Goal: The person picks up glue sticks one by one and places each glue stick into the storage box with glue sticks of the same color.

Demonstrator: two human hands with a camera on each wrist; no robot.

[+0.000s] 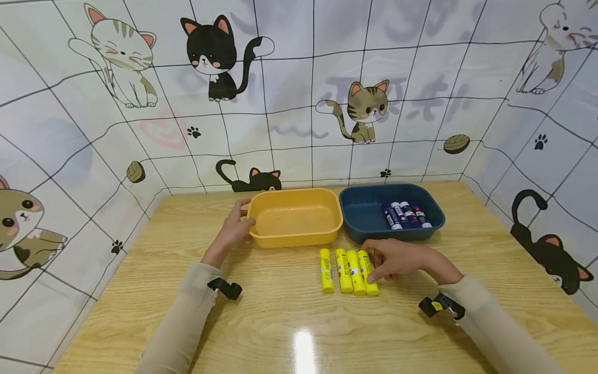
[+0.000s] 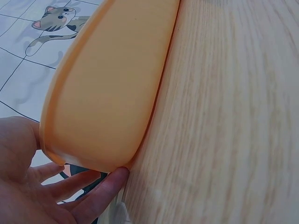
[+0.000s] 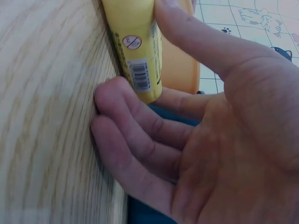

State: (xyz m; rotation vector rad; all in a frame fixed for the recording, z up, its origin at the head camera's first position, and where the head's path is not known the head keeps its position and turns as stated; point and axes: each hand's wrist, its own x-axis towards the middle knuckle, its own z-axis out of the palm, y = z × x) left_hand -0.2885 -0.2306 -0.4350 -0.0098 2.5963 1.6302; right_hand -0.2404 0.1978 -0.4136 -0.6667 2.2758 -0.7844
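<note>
My left hand (image 1: 237, 224) holds the left end of the yellow basket (image 1: 294, 240). In the left wrist view that hand (image 2: 51, 182) has its fingers against the outside of the basket (image 2: 103, 93). Several yellow glue sticks lie on the table in front of the baskets: one (image 1: 326, 271) slightly apart at left, the others (image 1: 343, 271) side by side. My right hand (image 1: 397, 258) grips the rightmost stick (image 1: 366, 267), thumb on its near part and index finger at its far end. The right wrist view shows this hand (image 3: 201, 126) with the other fingers curled beside the stick (image 3: 135, 51).
A dark blue basket (image 1: 364, 210) touches the right side of the yellow one and has several dark blue and white sticks (image 1: 405, 215) in its right half. The yellow basket's interior shows bare. Behind the wooden table (image 1: 261, 322) stands a backdrop (image 1: 289, 124) with cartoon cats.
</note>
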